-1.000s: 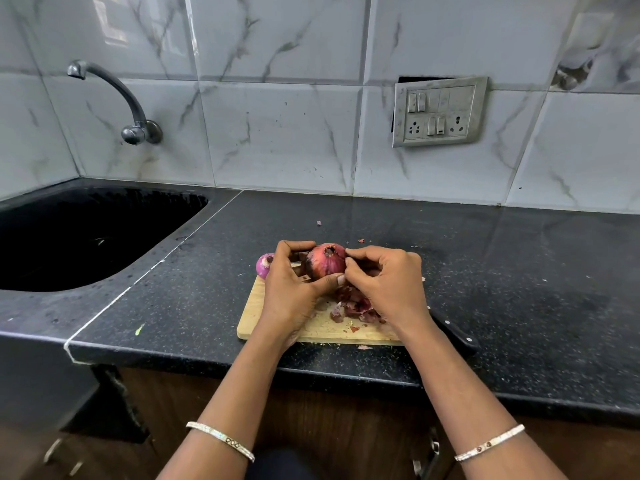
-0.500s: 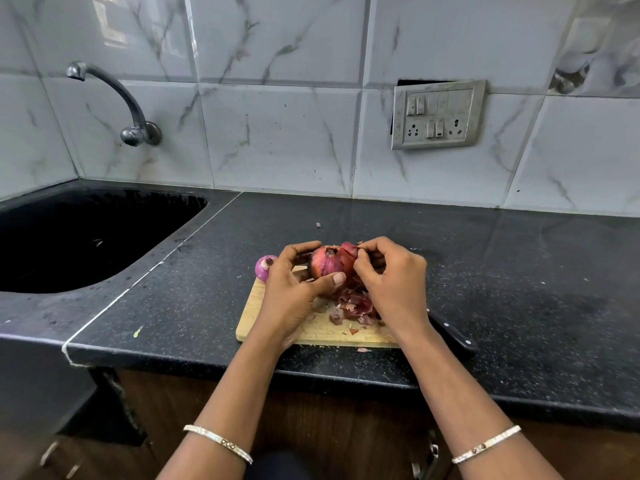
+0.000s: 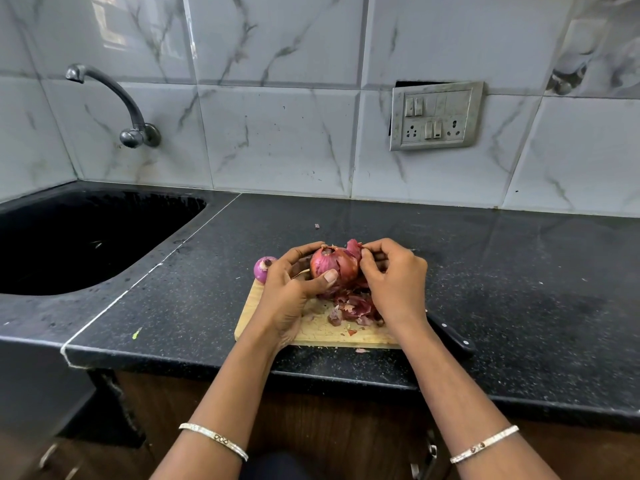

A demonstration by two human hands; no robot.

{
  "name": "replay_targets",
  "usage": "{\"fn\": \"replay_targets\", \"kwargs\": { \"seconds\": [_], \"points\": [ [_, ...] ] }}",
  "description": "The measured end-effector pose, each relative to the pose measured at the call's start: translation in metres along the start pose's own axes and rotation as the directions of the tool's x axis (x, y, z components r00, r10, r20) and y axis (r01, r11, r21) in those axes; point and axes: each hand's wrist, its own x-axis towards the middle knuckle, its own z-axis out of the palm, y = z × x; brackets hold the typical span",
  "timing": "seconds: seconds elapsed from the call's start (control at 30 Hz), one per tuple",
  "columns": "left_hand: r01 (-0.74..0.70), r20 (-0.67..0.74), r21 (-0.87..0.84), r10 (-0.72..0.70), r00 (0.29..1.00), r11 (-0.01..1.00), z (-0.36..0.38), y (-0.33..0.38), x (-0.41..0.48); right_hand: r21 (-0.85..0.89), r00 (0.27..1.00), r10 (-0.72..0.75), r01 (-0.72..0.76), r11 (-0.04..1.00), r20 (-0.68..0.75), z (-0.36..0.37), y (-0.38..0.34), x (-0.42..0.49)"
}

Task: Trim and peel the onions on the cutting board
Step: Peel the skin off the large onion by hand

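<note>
Peeling stage. Our left hand [image 3: 291,289] cups the red onion [image 3: 334,266] above the far half of the cutting board [image 3: 311,329], thumb pressed on its near face. Our right hand [image 3: 394,275], at the onion's 3 o'clock, pinches a lifted flap of skin [image 3: 354,247]. Risks, as we judge them: the dry skin may tear short, leaving patches, and the round bulb may twist out of the cupped fingers. The onion looks glossy, streaked reddish-pink, its top trimmed. A peeled onion [image 3: 264,268] sits at the board's 10 o'clock corner; loose peels [image 3: 353,306] lie beneath.
</note>
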Motion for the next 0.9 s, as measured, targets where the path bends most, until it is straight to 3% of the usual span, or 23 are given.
{"fn": "replay_targets", "kwargs": {
  "seconds": [0.17, 0.37, 0.53, 0.67, 0.9],
  "points": [
    [0.039, 0.028, -0.050, -0.038, 0.999, 0.998, 0.001, 0.003, -0.001, 0.040, 0.992, 0.122, -0.120, 0.992, -0.044, -0.003, 0.006, 0.004],
    [0.034, 0.004, -0.099, -0.034, 0.999, 0.994, -0.001, -0.001, 0.004, 0.003, 0.999, 0.034, -0.034, 0.999, 0.015, -0.003, 0.002, 0.000],
    [0.035, 0.005, -0.130, -0.035, 0.999, 0.991, -0.002, -0.002, 0.004, 0.173, 0.980, 0.088, -0.119, 0.978, 0.177, -0.004, -0.002, 0.000],
    [0.003, -0.006, -0.061, -0.003, 1.000, 0.998, 0.001, -0.001, 0.001, 0.214, 0.976, 0.117, -0.156, 0.964, 0.183, -0.005, -0.002, 0.000],
    [-0.062, -0.023, 0.105, 0.064, 0.998, 0.993, 0.002, -0.005, 0.001, 0.174, 0.985, 0.053, -0.081, 0.981, 0.162, -0.007, -0.005, -0.002]
  ]
}}
